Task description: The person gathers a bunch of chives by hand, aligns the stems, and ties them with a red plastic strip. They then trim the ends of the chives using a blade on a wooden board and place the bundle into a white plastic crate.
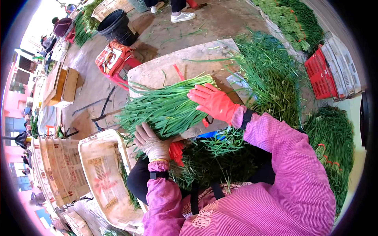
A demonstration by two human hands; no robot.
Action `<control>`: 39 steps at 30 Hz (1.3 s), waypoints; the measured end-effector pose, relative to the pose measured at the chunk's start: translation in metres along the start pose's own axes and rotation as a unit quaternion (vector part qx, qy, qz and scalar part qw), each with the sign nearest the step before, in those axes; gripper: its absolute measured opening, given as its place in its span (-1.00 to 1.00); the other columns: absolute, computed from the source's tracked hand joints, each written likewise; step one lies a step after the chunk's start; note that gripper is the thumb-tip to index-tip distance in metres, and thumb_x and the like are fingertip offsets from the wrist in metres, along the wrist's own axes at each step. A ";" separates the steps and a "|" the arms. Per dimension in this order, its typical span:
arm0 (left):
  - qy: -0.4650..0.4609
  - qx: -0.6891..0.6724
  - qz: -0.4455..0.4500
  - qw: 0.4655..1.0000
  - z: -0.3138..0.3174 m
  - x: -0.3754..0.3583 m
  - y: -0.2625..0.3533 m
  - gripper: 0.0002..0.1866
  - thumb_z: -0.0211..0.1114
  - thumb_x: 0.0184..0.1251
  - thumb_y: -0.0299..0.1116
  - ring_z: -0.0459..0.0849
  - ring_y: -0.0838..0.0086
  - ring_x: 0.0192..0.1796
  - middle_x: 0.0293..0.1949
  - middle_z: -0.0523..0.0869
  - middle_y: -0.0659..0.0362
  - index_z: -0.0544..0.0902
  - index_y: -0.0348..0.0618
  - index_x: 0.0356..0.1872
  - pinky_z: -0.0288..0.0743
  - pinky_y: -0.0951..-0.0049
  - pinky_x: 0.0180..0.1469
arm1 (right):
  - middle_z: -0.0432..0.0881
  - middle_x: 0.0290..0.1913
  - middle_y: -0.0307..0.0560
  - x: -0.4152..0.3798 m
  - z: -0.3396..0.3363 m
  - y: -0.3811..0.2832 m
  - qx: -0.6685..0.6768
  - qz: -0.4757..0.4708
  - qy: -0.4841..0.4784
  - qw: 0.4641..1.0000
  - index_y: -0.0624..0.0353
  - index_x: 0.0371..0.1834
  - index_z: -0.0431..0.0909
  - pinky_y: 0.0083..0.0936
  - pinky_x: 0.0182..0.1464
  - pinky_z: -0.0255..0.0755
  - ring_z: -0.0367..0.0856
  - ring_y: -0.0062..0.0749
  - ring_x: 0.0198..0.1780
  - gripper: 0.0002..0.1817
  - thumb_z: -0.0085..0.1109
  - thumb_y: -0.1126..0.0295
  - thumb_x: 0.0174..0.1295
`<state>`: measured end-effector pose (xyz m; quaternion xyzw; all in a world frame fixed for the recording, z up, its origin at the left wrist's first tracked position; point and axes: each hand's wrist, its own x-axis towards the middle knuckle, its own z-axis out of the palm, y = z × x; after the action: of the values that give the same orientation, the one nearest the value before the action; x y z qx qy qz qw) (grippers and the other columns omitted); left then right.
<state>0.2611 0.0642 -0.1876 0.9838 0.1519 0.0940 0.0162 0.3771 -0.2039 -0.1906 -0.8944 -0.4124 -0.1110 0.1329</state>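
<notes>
A thick bundle of long green chives lies across a worn board in front of me. My right hand, in a red rubber glove, rests flat at the pale stem end with its fingers stretched out. At the leafy end, my left hand wears a pale glove and has its fingers spread against the leaves. Neither hand is wrapped around the bundle. A thin red strip lies on the board beyond the chives. Something red hangs just below my left wrist.
Loose chives are heaped right of the board, with tied bundles farther right. A pale plastic crate stands at my left. Beyond the board are a small red seat, a black bucket and another person's shoe.
</notes>
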 end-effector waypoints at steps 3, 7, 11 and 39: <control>-0.019 0.022 -0.024 0.999 -0.011 -0.005 -0.003 0.39 0.61 -0.38 0.26 0.10 -0.14 0.49 0.47 0.14 -0.21 0.04 -0.20 0.50 -0.10 -0.13 0.50 | 0.36 0.45 -0.20 0.001 0.001 0.001 0.026 0.013 0.013 0.999 0.03 0.45 0.31 -0.19 0.52 0.03 0.23 -0.25 0.49 -0.42 0.05 0.18 0.36; 0.045 0.022 0.072 0.996 -0.032 -0.020 0.017 0.14 0.53 -0.17 0.09 0.07 -0.15 0.51 0.46 0.18 -0.16 0.14 -0.08 0.48 -0.14 -0.19 0.50 | 0.47 0.36 -0.27 0.002 0.007 0.001 -0.003 0.011 0.042 0.999 -0.04 0.36 0.43 -0.25 0.46 0.13 0.33 -0.34 0.41 -0.50 0.05 0.14 0.36; 0.063 -0.057 0.263 0.961 -0.037 -0.032 0.051 -0.44 0.34 0.06 -0.24 0.22 -0.12 0.40 0.34 0.37 -0.01 0.54 0.17 0.20 -0.05 -0.25 0.46 | 0.60 0.20 -0.27 0.008 0.004 0.000 0.028 0.015 0.100 0.995 -0.02 0.20 0.56 -0.30 0.32 0.32 0.48 -0.33 0.28 -0.62 0.10 0.19 0.35; -0.191 -0.333 0.077 0.920 0.033 0.099 0.026 -0.53 0.50 0.09 -0.11 0.40 0.17 0.37 0.30 0.54 0.11 0.72 0.22 0.09 0.24 0.26 0.42 | 0.59 0.16 -0.18 -0.031 -0.003 -0.048 -0.057 -0.032 -0.006 0.998 0.09 -0.01 0.58 -0.37 -0.01 0.48 0.51 -0.33 0.20 -0.66 0.07 0.30 0.15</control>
<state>0.3675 0.0693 -0.2012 0.9296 0.0297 -0.0494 0.3641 0.3197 -0.1970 -0.1903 -0.8874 -0.4349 -0.1329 0.0757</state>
